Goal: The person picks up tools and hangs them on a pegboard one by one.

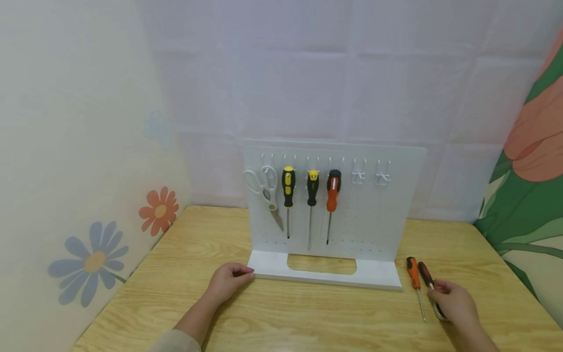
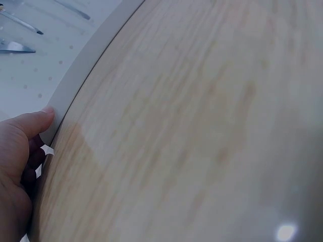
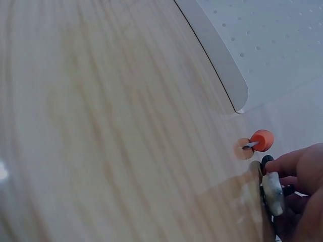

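My left hand (image 1: 229,282) grips the left front corner of the white pegboard stand (image 1: 325,279), its thumb (image 2: 38,121) on the base's edge and the other fingers curled beside it. At the table's right, my right hand (image 1: 455,300) pinches the metal shank of a tool with a red-and-black handle (image 1: 425,274) and a rounded silver end (image 3: 273,194). The tool's handle points away from me, and the hand covers part of it. Just left of it an orange-and-black screwdriver (image 1: 413,274) lies on the table, tip toward me.
White-handled scissors (image 1: 266,190), two yellow-and-black screwdrivers (image 1: 288,188) (image 1: 313,188) and a red-and-black screwdriver (image 1: 333,193) hang on the pegboard. Two bare hooks (image 1: 358,175) (image 1: 382,177) are at its right. A wood-grain table (image 1: 308,318) lies beneath, with a curtain behind.
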The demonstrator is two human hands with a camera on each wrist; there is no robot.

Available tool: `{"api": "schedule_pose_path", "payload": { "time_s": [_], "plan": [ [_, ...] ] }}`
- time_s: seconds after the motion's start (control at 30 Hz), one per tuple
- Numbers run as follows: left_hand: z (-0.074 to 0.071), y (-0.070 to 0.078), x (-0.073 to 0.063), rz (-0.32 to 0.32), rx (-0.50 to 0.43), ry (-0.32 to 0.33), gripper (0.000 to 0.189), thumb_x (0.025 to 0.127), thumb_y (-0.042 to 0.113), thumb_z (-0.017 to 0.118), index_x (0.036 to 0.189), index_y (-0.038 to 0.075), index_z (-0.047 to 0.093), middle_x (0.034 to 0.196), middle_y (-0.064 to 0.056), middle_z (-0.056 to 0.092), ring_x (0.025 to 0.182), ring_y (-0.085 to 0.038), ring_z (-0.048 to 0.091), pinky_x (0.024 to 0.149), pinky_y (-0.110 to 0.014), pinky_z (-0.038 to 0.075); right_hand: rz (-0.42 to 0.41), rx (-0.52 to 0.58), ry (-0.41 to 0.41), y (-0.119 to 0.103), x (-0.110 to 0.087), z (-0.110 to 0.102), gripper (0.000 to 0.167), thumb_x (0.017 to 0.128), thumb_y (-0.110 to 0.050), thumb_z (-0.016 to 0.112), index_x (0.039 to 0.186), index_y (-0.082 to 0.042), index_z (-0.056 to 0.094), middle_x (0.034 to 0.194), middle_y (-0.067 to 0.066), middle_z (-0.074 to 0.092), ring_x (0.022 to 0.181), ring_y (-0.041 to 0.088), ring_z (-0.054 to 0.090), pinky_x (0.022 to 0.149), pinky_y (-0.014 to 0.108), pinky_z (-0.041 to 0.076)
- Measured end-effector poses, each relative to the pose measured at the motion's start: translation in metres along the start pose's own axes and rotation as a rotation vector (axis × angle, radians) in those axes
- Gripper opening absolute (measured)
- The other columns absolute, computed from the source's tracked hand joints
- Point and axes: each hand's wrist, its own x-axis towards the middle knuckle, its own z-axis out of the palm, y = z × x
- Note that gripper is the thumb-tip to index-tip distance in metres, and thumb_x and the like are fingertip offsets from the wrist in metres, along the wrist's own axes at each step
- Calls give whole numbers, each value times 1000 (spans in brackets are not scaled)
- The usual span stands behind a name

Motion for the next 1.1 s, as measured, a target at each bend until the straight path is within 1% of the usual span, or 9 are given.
{"api": "schedule_pose_path", "payload": {
  "time_s": [0.13, 0.33, 0.47, 0.57, 0.67, 0.77, 0.87, 1.03, 1.1],
  "plan": [
    [0, 0, 0, -4, -1, 4, 10, 83, 16, 78, 90, 8, 77, 98, -4, 73, 90, -11, 61, 82, -28, 48, -1, -15, 15, -2, -2, 1, 48, 90, -21, 63, 125, 11, 56, 103, 26, 67, 94, 37, 62, 70, 34, 42],
    [1, -1, 0, -3, 3, 7, 8, 83, 15, 77, 89, 9, 77, 98, -4, 73, 90, -10, 61, 82, -28, 47, 63, 7, 15, -4, -5, 4, 46, 93, -19, 57, 130, 10, 53, 108, 27, 64, 89, 30, 58, 69, 33, 38],
    [2, -2, 1, -7, 2, 5, 8, 83, 14, 77, 89, 9, 77, 98, -3, 73, 91, -10, 61, 82, -27, 47, 68, 15, 55, -4, -7, 6, 46, 95, -19, 54, 132, 9, 51, 118, 31, 60, 96, 37, 58, 71, 36, 40],
    [2, -2, 2, -9, -3, 1, 7, 83, 14, 77, 89, 10, 77, 99, -3, 73, 91, -11, 62, 83, -27, 48, 71, 44, 91, -5, -7, 6, 46, 96, -19, 53, 134, 8, 50, 121, 31, 58, 98, 37, 57, 71, 35, 40],
    [2, -2, 2, -7, -6, -2, 7, 83, 14, 76, 89, 10, 77, 99, -3, 73, 92, -11, 62, 82, -27, 48, 84, 93, 127, -8, -8, 7, 47, 97, -19, 54, 136, 7, 49, 120, 30, 58, 93, 31, 56, 69, 30, 39],
    [2, -3, 2, -9, -7, 0, 7, 83, 13, 77, 89, 10, 77, 99, -3, 73, 91, -11, 61, 82, -27, 47, 76, 126, 168, -10, -10, 8, 46, 97, -18, 54, 136, 5, 50, 119, 27, 60, 87, 22, 55, 68, 26, 39],
    [2, -3, 2, -11, -7, 0, 7, 83, 14, 77, 89, 10, 77, 99, -3, 73, 92, -11, 61, 83, -28, 47, 73, 168, 210, -13, -10, 9, 43, 98, -17, 54, 136, 3, 51, 119, 24, 60, 81, 13, 52, 62, 23, 40],
    [2, -3, 2, -13, -5, 3, 8, 83, 14, 77, 90, 10, 77, 99, -3, 73, 92, -11, 61, 83, -28, 47, 66, 230, 283, -25, -13, 10, 41, 98, -17, 56, 135, 0, 54, 120, 22, 61, 74, -3, 46, 58, 19, 42],
    [2, -3, 2, -12, -6, 4, 8, 83, 14, 77, 90, 10, 77, 99, -3, 73, 91, -11, 61, 82, -27, 47, 45, 251, 317, -32, -15, 11, 40, 97, -16, 58, 134, 0, 56, 118, 20, 63, 72, -10, 45, 58, 17, 44]
  ]
}}
